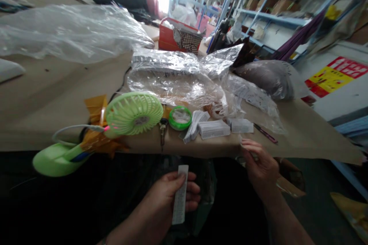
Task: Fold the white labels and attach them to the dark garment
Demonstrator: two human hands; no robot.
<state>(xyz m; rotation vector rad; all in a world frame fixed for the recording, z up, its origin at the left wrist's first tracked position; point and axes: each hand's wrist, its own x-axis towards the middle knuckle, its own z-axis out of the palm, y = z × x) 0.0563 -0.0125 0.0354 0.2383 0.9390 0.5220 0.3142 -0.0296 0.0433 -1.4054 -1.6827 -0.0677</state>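
The left hand (169, 196) is clenched around a long white slip (180, 206), held upright near and below the counter (43, 99) edge. The right hand (260, 162) curls at that edge, right of the slip — whether it grasps anything I cannot tell. Just beyond it lie stacks of white slips (214, 129), with a green fan (133, 113) to the left.

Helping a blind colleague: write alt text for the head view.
A person's left hand holds a white paper strip below the edge of a table, while the right hand is at that edge near stacks of folded white slips. A green fan, a green roll and clear plastic bags lie on it.
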